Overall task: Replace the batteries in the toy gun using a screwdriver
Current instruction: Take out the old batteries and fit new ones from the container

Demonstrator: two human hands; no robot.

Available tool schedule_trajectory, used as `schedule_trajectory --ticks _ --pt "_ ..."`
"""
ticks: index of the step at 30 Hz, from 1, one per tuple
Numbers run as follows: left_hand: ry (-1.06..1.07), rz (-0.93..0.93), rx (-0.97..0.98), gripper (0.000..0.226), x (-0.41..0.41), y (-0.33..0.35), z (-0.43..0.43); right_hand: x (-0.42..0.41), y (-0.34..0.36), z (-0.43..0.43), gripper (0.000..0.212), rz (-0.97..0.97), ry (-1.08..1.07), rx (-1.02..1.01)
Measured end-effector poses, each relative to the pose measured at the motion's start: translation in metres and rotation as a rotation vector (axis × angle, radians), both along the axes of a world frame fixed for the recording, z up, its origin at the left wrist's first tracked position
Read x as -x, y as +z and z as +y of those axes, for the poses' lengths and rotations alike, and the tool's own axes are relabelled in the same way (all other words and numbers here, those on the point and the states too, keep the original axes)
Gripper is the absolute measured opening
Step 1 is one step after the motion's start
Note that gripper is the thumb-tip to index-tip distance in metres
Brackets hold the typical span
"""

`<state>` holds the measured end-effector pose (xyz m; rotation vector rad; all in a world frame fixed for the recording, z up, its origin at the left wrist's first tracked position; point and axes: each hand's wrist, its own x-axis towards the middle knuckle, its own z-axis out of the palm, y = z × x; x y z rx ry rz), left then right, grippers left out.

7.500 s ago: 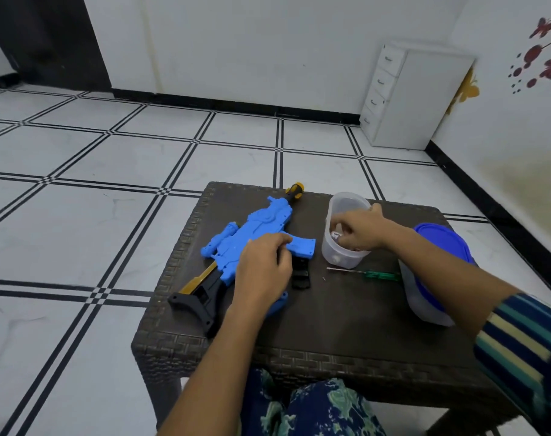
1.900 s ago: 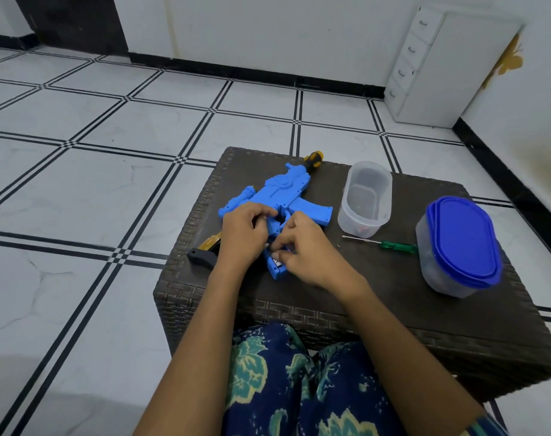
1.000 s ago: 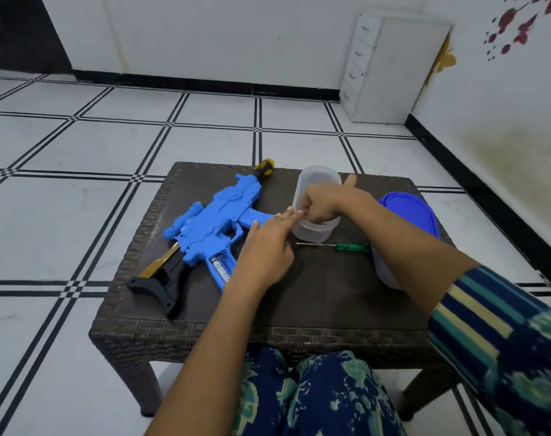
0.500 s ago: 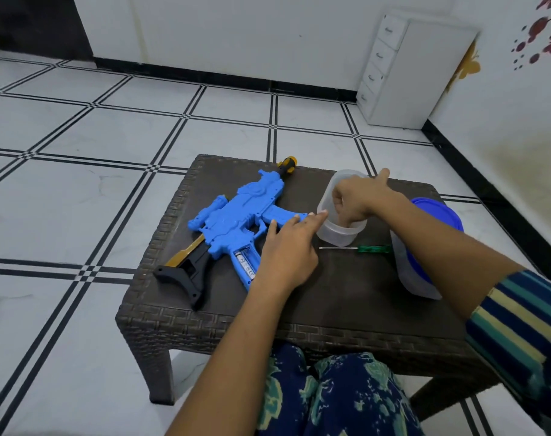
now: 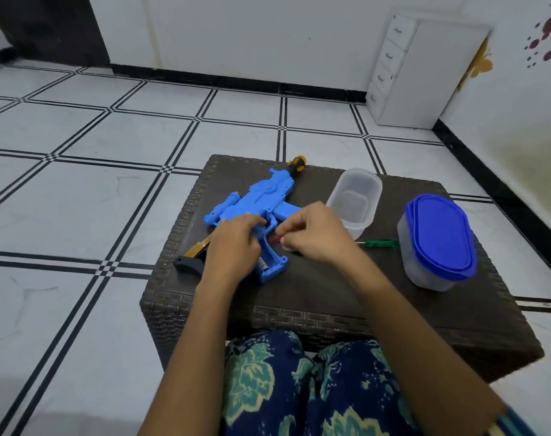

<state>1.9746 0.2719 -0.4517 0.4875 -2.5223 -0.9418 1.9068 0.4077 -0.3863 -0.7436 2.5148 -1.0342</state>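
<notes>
View from above a person seated at a low, dark woven table (image 5: 302,313), knees in blue floral fabric at 6 o'clock. A blue toy gun (image 5: 258,198) lies flat on the table's left half, its yellow and black muzzle pointing to 1 o'clock and its black stock reaching the table edge at 8 o'clock. The pistol grip (image 5: 272,262) points to 5 o'clock, and a dark cylindrical part shows in its open side.

The left hand (image 5: 233,248) lies on the gun's rear body, fingers curled over it and gripping it just by the trigger guard. The right hand (image 5: 313,236) sits at 3 o'clock of the grip, fingers bent narrow, thumb and fingertips pinching a small red item (image 5: 276,239) right beside the grip; it is too small to identify.

A green-handled screwdriver (image 5: 380,243) lies on the table at 3 o'clock of the right hand, partly hidden by the wrist, held by neither hand. An open clear tub (image 5: 357,196) stands at 1 o'clock of the hands. A lidded tub (image 5: 437,243) with a blue lid stands near the table's right edge at 3 o'clock.

A white drawer unit (image 5: 425,70) stands against the wall at 1 o'clock, on a white tiled floor (image 5: 79,199) with black lines
</notes>
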Motion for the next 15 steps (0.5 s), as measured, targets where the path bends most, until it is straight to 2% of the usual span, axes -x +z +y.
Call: schedule_trajectory --ticks 3,8,12,15 --pt "-0.075 0.000 -0.079 0.047 -0.005 -0.007 -0.012 -0.013 -0.018 -0.001 0.014 0.091 0.024 -0.009" --pt "-0.058 -0.005 -0.205 0.053 -0.004 -0.010 -0.018 -0.027 -0.022 -0.002 0.010 0.205 0.038 -0.031" --pt "-0.052 0.010 -0.224 0.053 -0.002 -0.008 -0.018 -0.039 -0.015 -0.009 0.017 0.358 0.156 -0.233" --pt "-0.056 0.007 -0.219 0.052 -0.003 -0.007 -0.016 -0.049 -0.015 -0.013 0.011 0.378 0.269 -0.391"
